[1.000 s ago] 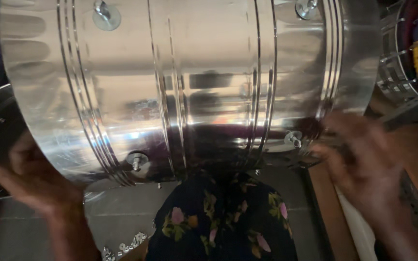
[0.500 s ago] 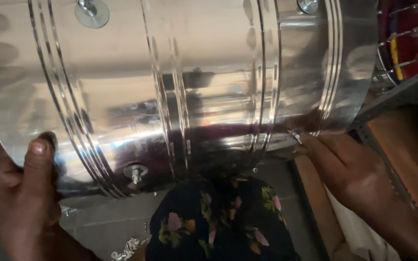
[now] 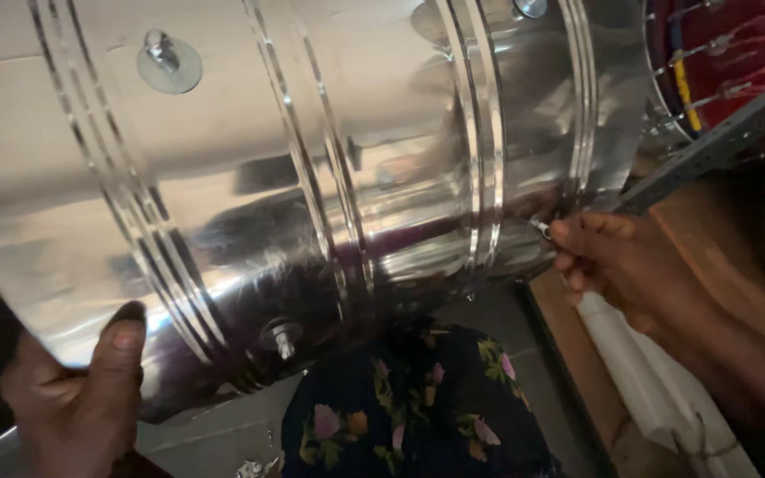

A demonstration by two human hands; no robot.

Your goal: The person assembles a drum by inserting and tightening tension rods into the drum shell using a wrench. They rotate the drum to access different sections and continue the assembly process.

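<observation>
Bracing shiny ribbed steel drum (image 3: 312, 177), left hand (image 3: 81, 398) grip clamps rim; right hand (image 3: 622, 265) grip pinches small bolt (image 3: 542, 227).

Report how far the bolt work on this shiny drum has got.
Done: two bolts with washers sit in the drum, upper one, lower one. In hand: right hand pinches a small bolt at the drum's right rim; left hand steadies the left end. Left: that bolt is not seated yet.
</observation>
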